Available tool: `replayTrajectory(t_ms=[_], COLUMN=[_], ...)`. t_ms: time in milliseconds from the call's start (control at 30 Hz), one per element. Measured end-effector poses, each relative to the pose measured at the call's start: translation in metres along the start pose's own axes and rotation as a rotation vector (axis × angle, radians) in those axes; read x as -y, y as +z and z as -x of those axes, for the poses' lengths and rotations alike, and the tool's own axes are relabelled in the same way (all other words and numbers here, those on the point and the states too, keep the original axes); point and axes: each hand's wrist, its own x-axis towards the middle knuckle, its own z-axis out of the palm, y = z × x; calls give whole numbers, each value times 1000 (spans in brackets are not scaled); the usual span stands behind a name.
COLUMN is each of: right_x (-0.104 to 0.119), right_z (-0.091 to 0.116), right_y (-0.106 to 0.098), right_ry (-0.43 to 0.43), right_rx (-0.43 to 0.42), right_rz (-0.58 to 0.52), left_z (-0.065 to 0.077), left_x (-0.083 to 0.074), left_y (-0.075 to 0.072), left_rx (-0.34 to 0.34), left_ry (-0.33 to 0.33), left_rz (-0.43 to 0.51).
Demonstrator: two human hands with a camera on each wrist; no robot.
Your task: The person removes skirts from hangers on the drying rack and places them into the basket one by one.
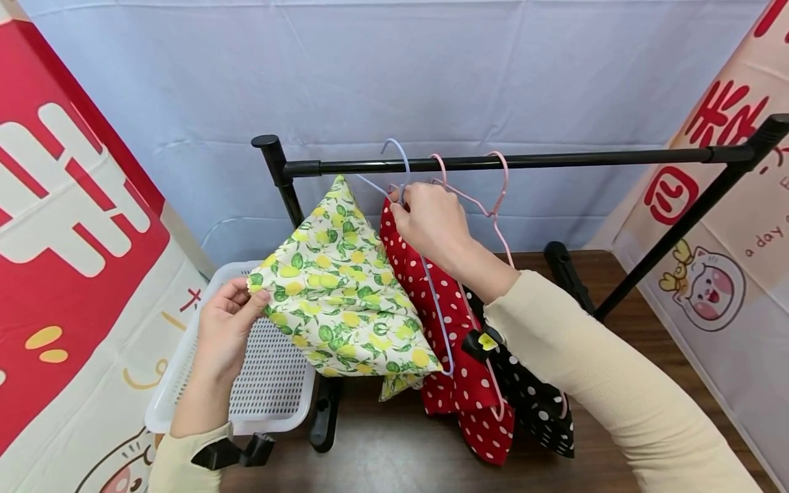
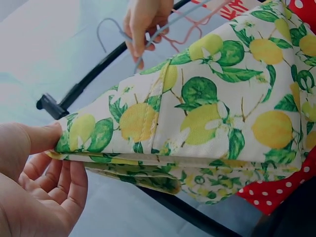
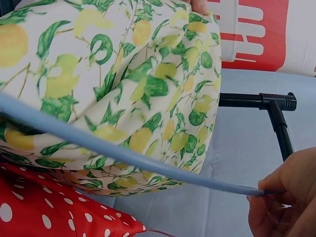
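A lemon-print cloth garment (image 1: pixel 339 294) hangs spread at the left end of the rack. My left hand (image 1: pixel 224 335) pinches its left corner between thumb and fingers; in the left wrist view the folded layers of its edge (image 2: pixel 113 155) show beside the fingers. My right hand (image 1: pixel 431 219) grips a light blue hanger (image 1: pixel 436 308) just below its hook. That hook arches over the black rail (image 1: pixel 364 166) in the head view. One side of the hanger crosses in front of the lemon cloth in the right wrist view, and part of its frame is hidden behind the cloth.
Right of the lemon garment hang a red polka-dot garment (image 1: pixel 444 342) and a black polka-dot garment (image 1: pixel 530 390), with pink hangers (image 1: pixel 496 205) on the rail. A white perforated basket (image 1: pixel 305 404) stands at lower left. The rack's black feet (image 1: pixel 323 418) rest on the brown table (image 1: pixel 382 445).
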Motion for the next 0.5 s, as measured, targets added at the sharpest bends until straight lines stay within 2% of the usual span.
replayTrajectory(t_ms=[267, 500], right_x=[-4, -7], right_z=[1, 1], right_y=[-1, 0], right_ry=[-3, -3], right_rx=[1, 5], right_rz=[-21, -29], left_z=[7, 9], left_x=[-13, -22], left_y=[2, -4], left_rx=[-4, -24], left_ry=[61, 101], left_rz=[7, 38])
